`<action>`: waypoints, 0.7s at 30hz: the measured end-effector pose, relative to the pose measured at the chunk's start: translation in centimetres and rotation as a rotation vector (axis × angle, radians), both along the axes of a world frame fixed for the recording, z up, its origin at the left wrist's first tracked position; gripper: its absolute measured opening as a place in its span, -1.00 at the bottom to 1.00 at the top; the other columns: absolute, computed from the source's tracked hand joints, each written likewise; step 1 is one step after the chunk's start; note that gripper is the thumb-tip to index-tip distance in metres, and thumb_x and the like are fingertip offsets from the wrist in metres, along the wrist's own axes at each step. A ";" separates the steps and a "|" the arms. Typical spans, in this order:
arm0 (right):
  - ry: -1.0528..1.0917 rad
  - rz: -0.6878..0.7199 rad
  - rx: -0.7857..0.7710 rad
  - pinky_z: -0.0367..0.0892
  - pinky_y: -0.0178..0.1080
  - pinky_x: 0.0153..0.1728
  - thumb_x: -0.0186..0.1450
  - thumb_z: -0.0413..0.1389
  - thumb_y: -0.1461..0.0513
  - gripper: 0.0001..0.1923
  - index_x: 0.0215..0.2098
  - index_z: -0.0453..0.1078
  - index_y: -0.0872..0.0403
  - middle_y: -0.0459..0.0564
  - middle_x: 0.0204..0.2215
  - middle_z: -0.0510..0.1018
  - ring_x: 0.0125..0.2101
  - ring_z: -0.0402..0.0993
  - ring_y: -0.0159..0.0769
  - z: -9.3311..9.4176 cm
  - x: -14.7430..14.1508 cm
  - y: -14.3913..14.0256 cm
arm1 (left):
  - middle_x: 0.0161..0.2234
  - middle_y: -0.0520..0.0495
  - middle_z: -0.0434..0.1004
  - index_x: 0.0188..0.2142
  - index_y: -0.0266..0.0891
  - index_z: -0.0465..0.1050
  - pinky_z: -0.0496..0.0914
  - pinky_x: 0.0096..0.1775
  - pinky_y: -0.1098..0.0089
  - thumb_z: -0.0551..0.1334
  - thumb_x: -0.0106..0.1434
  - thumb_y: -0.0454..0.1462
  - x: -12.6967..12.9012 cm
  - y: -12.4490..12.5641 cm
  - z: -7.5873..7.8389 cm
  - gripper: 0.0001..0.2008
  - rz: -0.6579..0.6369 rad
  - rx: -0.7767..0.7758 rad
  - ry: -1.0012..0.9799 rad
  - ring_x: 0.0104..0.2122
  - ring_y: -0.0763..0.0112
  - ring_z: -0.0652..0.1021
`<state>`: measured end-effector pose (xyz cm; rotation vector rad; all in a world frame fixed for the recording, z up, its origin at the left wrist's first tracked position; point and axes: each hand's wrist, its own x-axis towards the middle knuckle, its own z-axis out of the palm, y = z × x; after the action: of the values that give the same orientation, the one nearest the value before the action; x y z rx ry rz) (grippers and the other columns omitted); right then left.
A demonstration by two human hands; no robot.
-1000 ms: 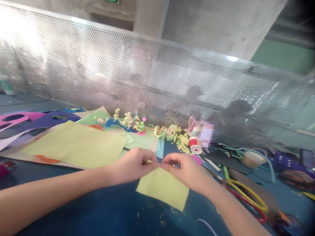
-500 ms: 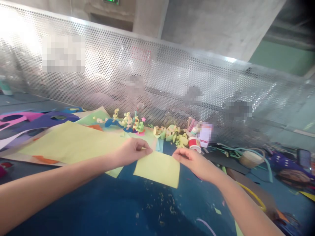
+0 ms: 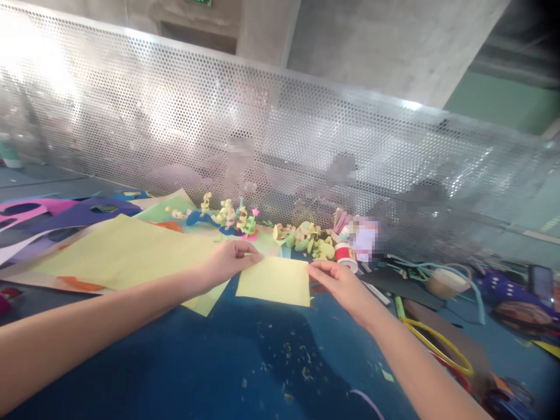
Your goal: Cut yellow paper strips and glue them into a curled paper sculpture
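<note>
A small rectangular yellow sheet (image 3: 273, 282), which looks like paper or thin felt, hangs between my two hands above the blue table (image 3: 210, 361). My left hand (image 3: 225, 262) pinches its upper left corner between thumb and curled fingers. At the upper right corner, the fingertips of my right hand (image 3: 335, 283) are pressed together on the edge. Beneath and behind my left forearm lies a large yellow sheet (image 3: 126, 251) on top of other sheets.
Behind stand small coloured craft figures (image 3: 230, 216), a heap of yellow-green pieces (image 3: 306, 236) and a red-and-white tub (image 3: 345, 255). A perforated metal screen (image 3: 284, 140) closes off the back. At right lie a yellow ring (image 3: 441, 347), cords and a phone (image 3: 541, 283). Scraps dot the table.
Both hands have moved slightly, the left one a little to the left. The small yellow sheet has risen and now looks more level along its lower edge.
</note>
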<state>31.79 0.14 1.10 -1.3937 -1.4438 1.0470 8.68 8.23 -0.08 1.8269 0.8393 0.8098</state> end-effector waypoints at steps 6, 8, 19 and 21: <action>-0.015 -0.035 0.040 0.35 -0.24 -0.36 0.12 0.09 0.04 -0.72 -0.34 0.45 0.06 -0.07 -0.44 0.53 -0.40 0.43 -0.27 -0.2 0.1 0.0 | -0.50 0.00 0.47 -0.43 -0.24 0.46 0.24 -0.47 0.48 0.18 0.08 -0.07 0.1 -0.3 0.0 -0.73 -0.078 -0.100 -0.052 -0.50 0.44 0.42; -0.009 -0.033 0.035 0.34 -0.25 -0.37 0.12 0.09 0.04 -0.73 -0.35 0.44 0.05 -0.08 -0.44 0.52 -0.41 0.42 -0.28 -0.3 0.1 0.0 | -0.50 0.00 0.48 -0.43 -0.24 0.46 0.25 -0.46 0.47 0.20 0.06 -0.08 0.1 -0.3 -0.2 -0.73 -0.083 -0.110 -0.058 -0.49 0.44 0.43; -0.034 -0.002 0.014 0.32 -0.22 -0.37 0.08 0.14 0.04 -0.72 -0.41 0.43 0.09 -0.07 -0.51 0.52 -0.48 0.41 -0.28 -0.6 -0.1 0.1 | -0.49 -0.02 0.49 -0.43 -0.24 0.45 0.28 -0.44 0.45 0.21 0.05 -0.06 0.1 0.4 -1.3 -0.72 -0.049 -0.144 -0.057 -0.48 0.41 0.45; -0.049 -0.007 0.014 0.31 -0.23 -0.37 0.08 0.13 0.03 -0.71 -0.41 0.44 0.09 -0.08 -0.52 0.51 -0.48 0.41 -0.27 -0.5 -0.2 0.1 | -0.49 -0.02 0.48 -0.42 -0.24 0.45 0.27 -0.45 0.45 0.21 0.05 -0.05 0.1 0.5 -1.3 -0.72 -0.048 -0.147 -0.054 -0.49 0.42 0.45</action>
<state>31.63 0.27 0.58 -1.4224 -1.4783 1.0024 8.80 8.69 -1.40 1.6821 0.7961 0.7441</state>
